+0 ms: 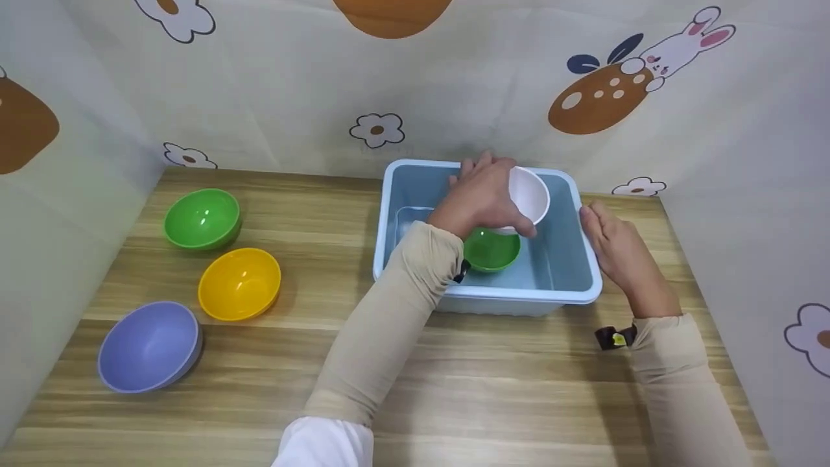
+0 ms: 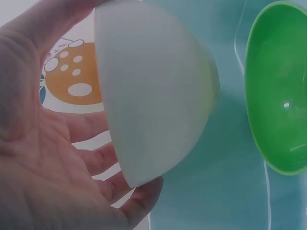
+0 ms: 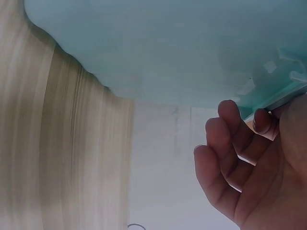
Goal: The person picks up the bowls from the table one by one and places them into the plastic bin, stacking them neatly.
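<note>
My left hand grips a white bowl by its rim, above the inside of a light blue plastic bin. The bowl is tipped on its side, its outer wall showing in the left wrist view, with the thumb at one end of the rim and fingers at the other. Below it in the bin sits a green bowl, apart from the white one. At the bin's right rim, my right hand holds the edge; its curled fingers show under the rim, outside the wall, while the thumb is hidden.
On the left of the wooden table stand another green bowl, a yellow bowl and a larger purple bowl, all upright. A patterned cloth wall rises right behind the bin and along both sides.
</note>
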Available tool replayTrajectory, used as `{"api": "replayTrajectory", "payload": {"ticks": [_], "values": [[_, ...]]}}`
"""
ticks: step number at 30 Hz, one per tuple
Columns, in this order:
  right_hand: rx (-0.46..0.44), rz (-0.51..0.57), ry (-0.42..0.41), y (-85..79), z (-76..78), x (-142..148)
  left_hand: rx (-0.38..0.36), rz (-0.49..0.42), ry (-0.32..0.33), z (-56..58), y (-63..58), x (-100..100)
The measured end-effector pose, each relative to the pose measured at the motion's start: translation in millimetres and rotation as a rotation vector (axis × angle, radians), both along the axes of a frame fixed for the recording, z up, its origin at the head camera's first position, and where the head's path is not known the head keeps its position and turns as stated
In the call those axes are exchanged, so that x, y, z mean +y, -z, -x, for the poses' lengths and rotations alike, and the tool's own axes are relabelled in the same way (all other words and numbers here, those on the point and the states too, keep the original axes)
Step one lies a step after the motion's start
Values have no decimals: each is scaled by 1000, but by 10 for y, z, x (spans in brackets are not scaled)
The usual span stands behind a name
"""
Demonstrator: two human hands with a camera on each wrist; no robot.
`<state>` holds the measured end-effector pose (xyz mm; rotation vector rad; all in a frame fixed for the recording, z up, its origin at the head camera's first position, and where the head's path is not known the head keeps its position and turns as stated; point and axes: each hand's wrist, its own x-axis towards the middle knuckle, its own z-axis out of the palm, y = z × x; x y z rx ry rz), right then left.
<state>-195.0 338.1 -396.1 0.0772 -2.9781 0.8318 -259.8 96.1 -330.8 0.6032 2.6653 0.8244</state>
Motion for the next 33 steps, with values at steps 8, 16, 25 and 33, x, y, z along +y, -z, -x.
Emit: {"api": "replayTrajectory", "payload": {"ticks": [8, 16, 25, 33], "values": [[-23, 10, 1, -3, 2, -5, 3, 59, 35, 0, 12, 2], [-53, 16, 10, -6, -9, 18, -48, 98, 64, -13, 26, 36], [24, -8, 11, 21, -22, -13, -82, 135, 77, 1, 83, -25], [34, -4, 16, 35, -18, -26, -74, 212, 97, -54, 159, 11]]}}
